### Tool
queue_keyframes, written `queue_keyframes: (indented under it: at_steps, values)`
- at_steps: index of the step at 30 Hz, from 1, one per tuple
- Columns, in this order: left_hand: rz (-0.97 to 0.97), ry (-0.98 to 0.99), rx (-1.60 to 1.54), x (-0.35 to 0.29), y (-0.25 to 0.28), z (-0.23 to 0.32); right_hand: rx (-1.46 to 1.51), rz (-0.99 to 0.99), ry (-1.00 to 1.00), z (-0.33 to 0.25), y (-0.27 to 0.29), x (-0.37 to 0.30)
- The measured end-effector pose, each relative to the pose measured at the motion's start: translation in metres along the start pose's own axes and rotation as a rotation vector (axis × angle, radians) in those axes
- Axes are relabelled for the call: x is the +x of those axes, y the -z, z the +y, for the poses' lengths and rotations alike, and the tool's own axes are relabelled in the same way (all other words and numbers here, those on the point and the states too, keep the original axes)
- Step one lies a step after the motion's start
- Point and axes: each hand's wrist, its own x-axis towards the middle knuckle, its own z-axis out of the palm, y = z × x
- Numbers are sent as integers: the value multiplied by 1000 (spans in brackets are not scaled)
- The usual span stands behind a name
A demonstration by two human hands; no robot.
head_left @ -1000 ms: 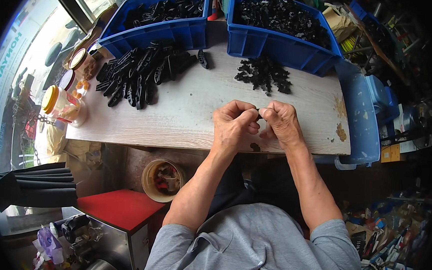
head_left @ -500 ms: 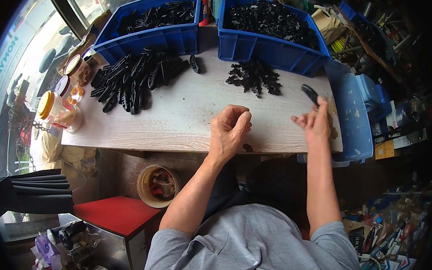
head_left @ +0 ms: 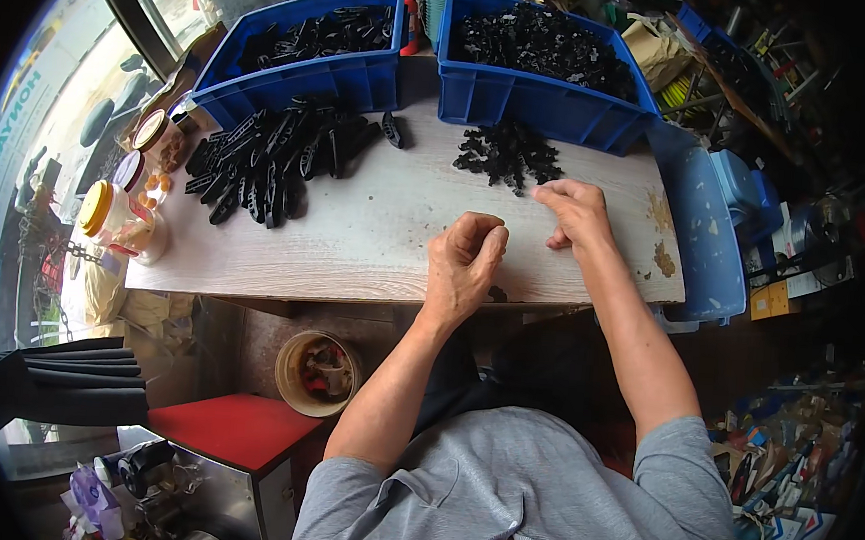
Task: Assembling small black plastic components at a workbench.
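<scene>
My left hand (head_left: 465, 262) is closed in a loose fist above the table's front part; whatever its fingers hold, if anything, is hidden. My right hand (head_left: 579, 216) reaches leftward with fingers stretched out and thumb apart, nothing visible in it. Its fingertips are by the lower right edge of a pile of small jagged black pieces (head_left: 509, 155). On the left of the table lies a heap of long, narrow black plastic pieces (head_left: 269, 163). One single long black piece (head_left: 392, 130) rests just right of that heap.
Two blue crates, one with long black pieces (head_left: 300, 80) and one with small ones (head_left: 540, 102), stand at the table's back. Lidded jars (head_left: 115, 216) line the left edge. A light blue bin (head_left: 709, 259) stands at the right, a bucket (head_left: 289, 385) below the front edge.
My right hand has swung left from the table's right side to the small pieces. The long black piece it held is gone from it. My left hand has barely moved.
</scene>
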Motion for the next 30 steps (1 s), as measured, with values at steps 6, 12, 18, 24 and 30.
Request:
queue_keyframes:
  at_steps: [6,12,18,24,30]
  values:
    - [12,4,0,-1,1,1,-314,19,46,-17,-27,-2]
    - [59,-39,-16,2,-1,-1,-453,57,135,-16,-33,-1]
    - [60,103,-82,19,3,4,-337,-47,148,-9,-26,-1]
    - [10,147,325,52,5,-4,-146,-240,192,2,-28,-22]
    - [-9,304,80,51,3,13,-65,-267,267,14,-27,-24]
